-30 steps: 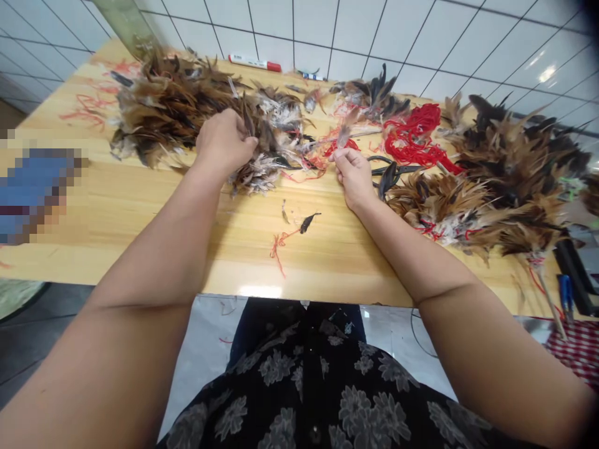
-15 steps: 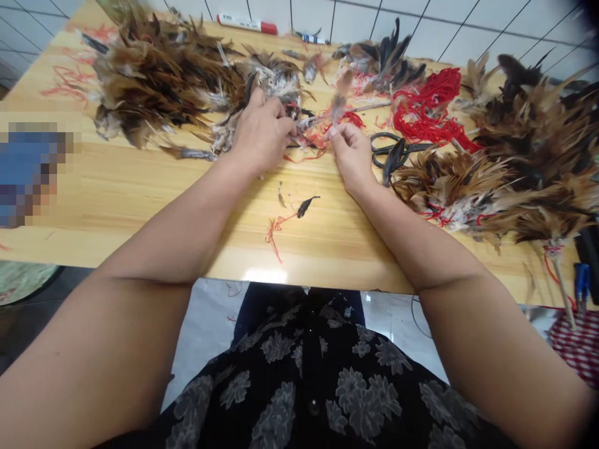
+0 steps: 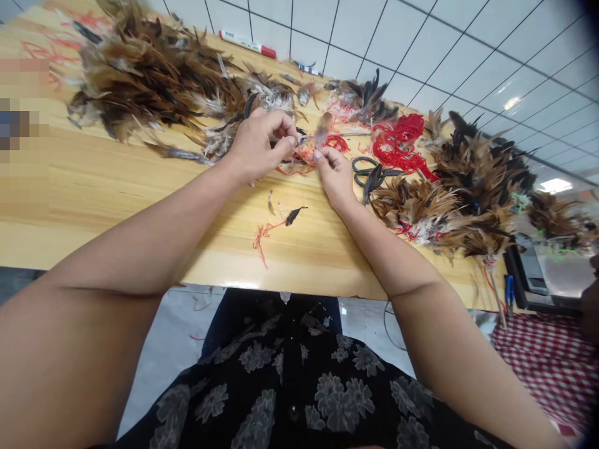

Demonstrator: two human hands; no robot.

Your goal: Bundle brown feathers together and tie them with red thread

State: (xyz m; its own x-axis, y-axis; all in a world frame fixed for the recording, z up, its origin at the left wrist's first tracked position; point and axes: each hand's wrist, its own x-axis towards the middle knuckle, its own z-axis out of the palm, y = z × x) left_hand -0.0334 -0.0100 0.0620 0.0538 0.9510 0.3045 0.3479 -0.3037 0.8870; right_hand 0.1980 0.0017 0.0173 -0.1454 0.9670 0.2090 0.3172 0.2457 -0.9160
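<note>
My left hand (image 3: pixel 266 143) is closed in a pinch at the right end of the large brown feather pile (image 3: pixel 154 75), its fingertips on a thin pale stem. Close by on the right, my right hand (image 3: pixel 333 171) pinches the lower end of a small grey-brown feather (image 3: pixel 323 128), which stands upright above the fingertips. Pale orange and red threads lie between and under the two hands. Just right of my right hand rest black-handled scissors (image 3: pixel 362 168), with a dark feather (image 3: pixel 373 182) across them. A bundle of bright red string (image 3: pixel 397 140) lies behind the scissors.
Brown feather bundles (image 3: pixel 421 206) fill the table's right side. Red marker (image 3: pixel 248 43) lies by the tiled wall. Near the front are a small black feather (image 3: pixel 294 216) and orange thread (image 3: pixel 262 240). At the right are blue-handled pliers (image 3: pixel 509 290) and a checkered cloth (image 3: pixel 543 355).
The view has turned to the right, showing more wall and a dark tray. My left thumb and fingers have drawn into a pinch at the stem. My right hand still holds the feather.
</note>
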